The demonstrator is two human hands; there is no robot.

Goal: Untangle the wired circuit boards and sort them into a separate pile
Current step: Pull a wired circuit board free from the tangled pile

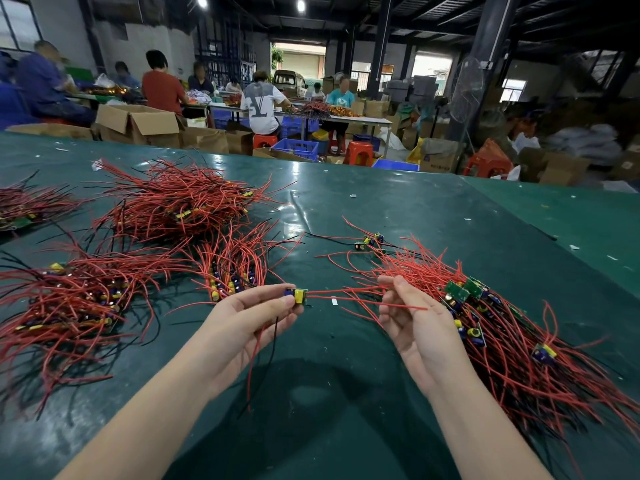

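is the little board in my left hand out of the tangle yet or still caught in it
Mostly out. The left hand pinches the board clear above the table; its red wires run into the right hand.

Small white scraps (334, 301) dot the green surface (398, 209); one lies between the two grips, others lie further off to the right. Well beyond the grips, past the surface's far edge, stand open cardboard boxes (138, 124), blue plastic crates (296, 148) and red stools (358, 153). Behind these, several people sit at long white tables (363, 121). A parked van (287, 79) shows in a doorway at the back.
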